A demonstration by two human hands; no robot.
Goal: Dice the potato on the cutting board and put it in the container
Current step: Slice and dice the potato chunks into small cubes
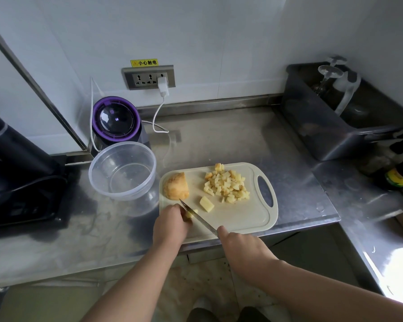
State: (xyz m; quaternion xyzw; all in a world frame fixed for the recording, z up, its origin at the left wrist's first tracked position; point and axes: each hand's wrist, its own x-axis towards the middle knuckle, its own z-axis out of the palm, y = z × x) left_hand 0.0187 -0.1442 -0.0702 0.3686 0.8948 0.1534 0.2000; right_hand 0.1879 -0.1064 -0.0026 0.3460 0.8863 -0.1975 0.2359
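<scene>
Left hand (170,223) grip pinches a potato piece (190,213) at lower centre, right hand (242,249) wrapped round the knife (199,218). I'd curl my left back a bit, then slice straight down.

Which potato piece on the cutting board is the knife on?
The small piece under the left hand, against the knife; the rounded chunk, loose block and diced pile lie apart.
</scene>
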